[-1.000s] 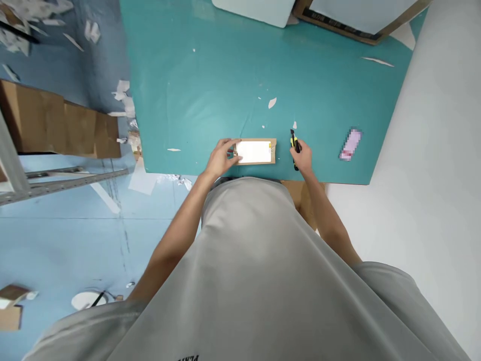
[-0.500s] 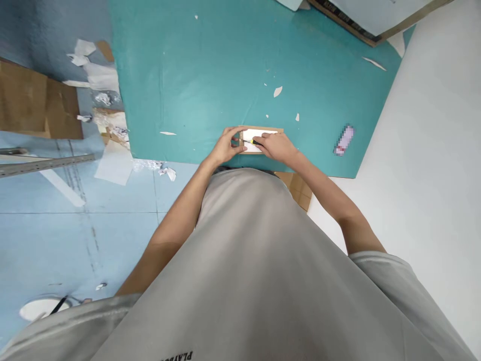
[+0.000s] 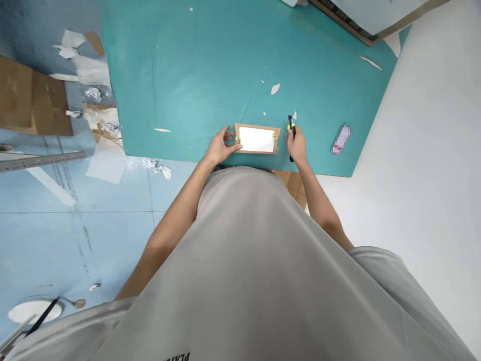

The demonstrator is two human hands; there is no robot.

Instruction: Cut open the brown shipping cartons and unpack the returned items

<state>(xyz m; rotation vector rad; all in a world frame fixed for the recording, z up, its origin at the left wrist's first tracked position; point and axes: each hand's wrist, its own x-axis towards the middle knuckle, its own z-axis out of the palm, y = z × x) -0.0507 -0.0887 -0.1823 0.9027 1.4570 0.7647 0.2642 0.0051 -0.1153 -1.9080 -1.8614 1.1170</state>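
A small flat cardboard box (image 3: 278, 146) with a white label (image 3: 257, 139) on top lies near the table's front edge. Clear tape shows at both its ends. At the box's left end is my left hand (image 3: 221, 145), its fingers spread and the thumb touching the lower left corner. My right hand (image 3: 298, 145) is closed around a black and yellow utility knife (image 3: 292, 128), just right of the box and apart from it. The knife points away from me; whether its blade is out I cannot tell.
White paper scraps (image 3: 275, 89) are scattered over the green table (image 3: 195, 75). A blurred pinkish object (image 3: 341, 139) lies at the right. A large carton (image 3: 345, 22) stands at the back right. Cardboard (image 3: 33, 100) and crumpled wrapping (image 3: 101, 120) lie left of the table.
My right hand has moved right with the utility knife, off the box, and the knife has turned to point away. My left hand has opened out at the box's left end, uncovering the label.
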